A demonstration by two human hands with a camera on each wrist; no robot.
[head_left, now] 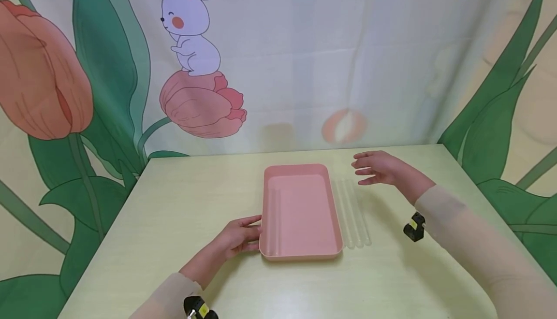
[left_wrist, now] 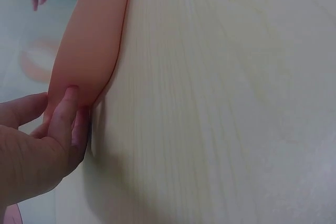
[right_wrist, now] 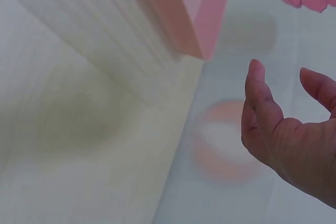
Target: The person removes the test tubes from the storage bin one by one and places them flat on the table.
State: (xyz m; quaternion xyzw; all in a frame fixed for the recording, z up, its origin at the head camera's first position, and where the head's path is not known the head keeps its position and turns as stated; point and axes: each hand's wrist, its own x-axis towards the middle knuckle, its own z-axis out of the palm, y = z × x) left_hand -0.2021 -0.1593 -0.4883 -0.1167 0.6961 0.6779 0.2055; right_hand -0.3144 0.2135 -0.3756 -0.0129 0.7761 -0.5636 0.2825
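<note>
A pink rectangular tray [head_left: 304, 256] lies on the table with its long sides running away from me. My left hand [head_left: 238, 236] touches the outer left wall near the front corner, its fingers mostly straight; in the left wrist view the fingertips [left_wrist: 72, 90] press against that wall. Inside, clear tubes [head_left: 274, 222] lie lengthwise along the left side. Several more clear tubes [head_left: 352, 215] with rounded ends lie side by side on the table, right along the tray's right wall. My right hand [head_left: 377, 167] hovers beyond their far end, fingers loosely bent and holding nothing.
The pale wooden table [head_left: 196, 188] ends at a hanging cloth [head_left: 296, 67] printed with a rabbit and tulips. A small black device [head_left: 414, 227] is strapped at the right wrist, and another black device [head_left: 200, 308] is at the left.
</note>
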